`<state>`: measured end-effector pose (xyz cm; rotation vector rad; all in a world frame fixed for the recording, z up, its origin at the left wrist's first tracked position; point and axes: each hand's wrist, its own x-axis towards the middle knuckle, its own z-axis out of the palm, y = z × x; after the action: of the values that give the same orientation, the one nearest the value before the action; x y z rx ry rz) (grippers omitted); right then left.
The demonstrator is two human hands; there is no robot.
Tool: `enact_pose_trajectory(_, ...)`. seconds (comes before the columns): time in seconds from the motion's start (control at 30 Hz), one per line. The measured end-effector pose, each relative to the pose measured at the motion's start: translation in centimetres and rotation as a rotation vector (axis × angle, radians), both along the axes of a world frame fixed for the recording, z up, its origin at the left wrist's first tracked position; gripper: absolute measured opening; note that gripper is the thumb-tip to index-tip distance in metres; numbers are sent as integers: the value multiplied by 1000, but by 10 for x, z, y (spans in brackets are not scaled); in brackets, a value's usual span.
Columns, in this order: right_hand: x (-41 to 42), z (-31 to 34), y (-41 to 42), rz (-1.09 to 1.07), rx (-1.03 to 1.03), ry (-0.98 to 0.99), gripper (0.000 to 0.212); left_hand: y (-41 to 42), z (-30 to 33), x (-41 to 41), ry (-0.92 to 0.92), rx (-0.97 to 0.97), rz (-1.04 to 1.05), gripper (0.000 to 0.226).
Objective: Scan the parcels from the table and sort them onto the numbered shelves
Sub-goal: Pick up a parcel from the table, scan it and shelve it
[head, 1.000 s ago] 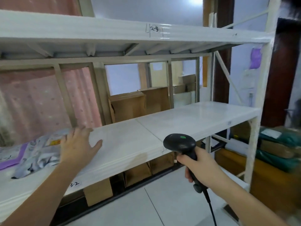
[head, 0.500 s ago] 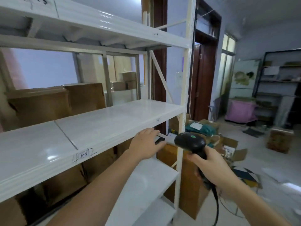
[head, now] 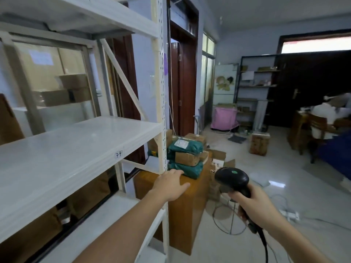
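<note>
Your view swings further right than half a second ago: the shelf tag in sight now reads 3-4 instead of 3-3, and your left hand [head: 171, 185] has left the shelf edge and is out over the wooden table [head: 182, 209] at 6 o'clock. It is palm down with the fingers straight and loosely spread, holding nothing; whether it touches the tabletop is unclear.

Your right hand [head: 252, 204] grips the black barcode scanner [head: 232, 180] by its handle at 5 o'clock. The scanner's long axis runs from lower right to upper left, its head pointing toward 10 o'clock, toward the table, with a green dot on top. Its cable [head: 264, 242] trails down past your wrist.

Parcels [head: 185, 158] sit stacked on the far end of the table, just beyond your left fingertips: green bags with a brown box between them, long sides lying roughly across your line of sight. A white label shows on the top bag.

White shelving [head: 76, 149] fills the 9 o'clock side, its front post [head: 161, 92] standing against the table's near left corner.
</note>
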<state>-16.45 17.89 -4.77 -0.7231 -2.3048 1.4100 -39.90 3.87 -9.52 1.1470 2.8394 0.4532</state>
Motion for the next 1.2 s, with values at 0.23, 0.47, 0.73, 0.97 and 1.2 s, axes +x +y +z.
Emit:
enact_pose_trajectory(0.23, -79, 6, 45, -63, -27, 11, 6, 71, -12, -101, -6, -5, -72, 72)
enact_pose_trajectory(0.47, -162, -6, 96, -79, -48, -3, 7, 143, -34, -185, -25, -67, -123, 77)
enact_pose_trajectory(0.73, -267, -42, 200, -8, -43, -41, 8, 228, -76, -269, -59, -173, -108, 89)
enact_pose_trajectory(0.97, -364, -57, 284, 123, 17, -51, 5, 286, -106, -346, -87, -153, 126, 76)
enact_pose_trajectory(1.2, -476, -78, 334, 267, 11, -101, 6, 324, -143, -423, -141, -87, 307, 58)
